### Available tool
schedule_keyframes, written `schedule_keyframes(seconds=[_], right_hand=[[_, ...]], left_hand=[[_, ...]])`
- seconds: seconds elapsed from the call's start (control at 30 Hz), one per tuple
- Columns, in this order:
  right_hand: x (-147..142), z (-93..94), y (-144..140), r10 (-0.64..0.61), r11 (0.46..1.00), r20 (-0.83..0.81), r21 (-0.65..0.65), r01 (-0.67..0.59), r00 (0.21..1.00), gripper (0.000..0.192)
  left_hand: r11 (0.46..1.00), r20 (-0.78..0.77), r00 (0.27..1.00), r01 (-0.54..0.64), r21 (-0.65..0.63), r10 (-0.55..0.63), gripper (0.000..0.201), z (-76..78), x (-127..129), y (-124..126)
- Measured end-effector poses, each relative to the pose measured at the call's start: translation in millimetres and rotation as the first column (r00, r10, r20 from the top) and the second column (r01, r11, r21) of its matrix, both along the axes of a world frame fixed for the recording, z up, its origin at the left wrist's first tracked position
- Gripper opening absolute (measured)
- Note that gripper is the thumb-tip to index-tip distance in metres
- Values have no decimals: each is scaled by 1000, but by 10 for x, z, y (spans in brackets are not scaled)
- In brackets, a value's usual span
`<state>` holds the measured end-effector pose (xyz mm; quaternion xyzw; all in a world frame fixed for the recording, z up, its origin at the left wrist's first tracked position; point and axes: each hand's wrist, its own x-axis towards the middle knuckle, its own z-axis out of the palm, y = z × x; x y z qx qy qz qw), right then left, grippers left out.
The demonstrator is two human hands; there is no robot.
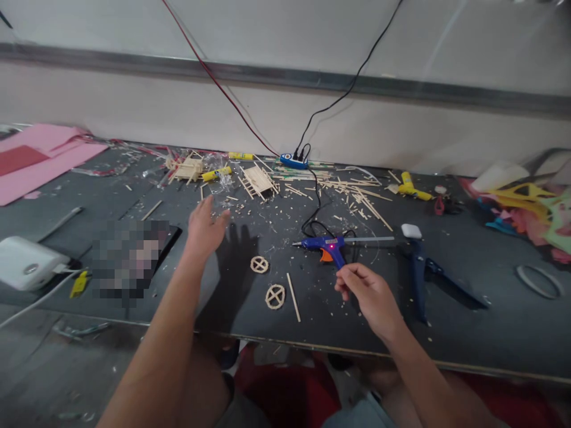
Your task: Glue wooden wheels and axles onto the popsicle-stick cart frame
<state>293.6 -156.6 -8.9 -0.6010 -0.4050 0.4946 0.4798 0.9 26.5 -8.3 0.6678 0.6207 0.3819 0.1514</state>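
left hand (207,229) spread, empty; right hand (364,292) pinches gun (328,244) by its grip. i'd worry a loose pinch drops it onto wheels (275,296) at its 8 o'clock.

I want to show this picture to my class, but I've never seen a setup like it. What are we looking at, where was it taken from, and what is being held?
There is no machine here: these are a person's own two bare hands, seen by a single camera worn on the head, looking forward and down. The right hand holds a blue glue gun by the end of its handle; its small red light is lit. The left hand is open, with nothing in it, over the dark table. Between the hands lie two small spoked wheels and a single stick. Farther back are two little stick-built models, many loose sticks and a blue power strip.
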Motion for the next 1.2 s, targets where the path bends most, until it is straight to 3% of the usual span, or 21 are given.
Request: schedule_keyframes(seconds=[0.03,0.1,0.2,0.27,0.33,0.4,0.53,0.67,0.9,1.0,1.1,1.2], right_hand=[[3,9,-1,13,1000,23,-11,-13,1000,29],[0,28,-3,68,996,88,-59,-63,994,36],[-67,39,-9,221,970,207,-146,-193,953,34],[-167,20,-23,293,954,275,-147,-261,916,24],[-295,-18,-50,314,949,339,-120,-290,887,16],[-421,-59,-86,335,941,422,-102,-323,842,18],[-578,-105,-133,350,927,541,-83,-366,765,25],[-602,-127,-102,331,932,596,-85,-352,732,19],[-503,-234,-17,253,963,526,-58,-262,812,16],[-480,-244,-1,191,981,388,-57,-184,901,15],[-505,-187,20,142,987,107,-94,-132,984,21],[-540,-116,46,89,987,-153,-121,-108,984,31]], left_hand=[[1000,-54,998,-17,0,17,47,-24,-56,17],[997,-125,990,53,-53,-60,45,-42,-89,-37],[939,-143,936,294,-179,-321,37,3,16,-249],[822,-115,836,485,-299,-536,35,50,118,-395],[698,-91,736,587,-410,-671,37,78,188,-491],[650,-105,692,600,-466,-714,41,76,212,-530],[634,-123,680,581,-511,-723,38,41,186,-523],[649,-137,693,561,-514,-707,35,38,191,-537],[692,-186,698,566,-447,-691,30,99,231,-594],[694,-117,717,599,-401,-687,28,185,321,-666],[688,-34,713,663,-295,-701,26,257,498,-807],[671,35,694,706,-226,-719,27,256,680,-963]])
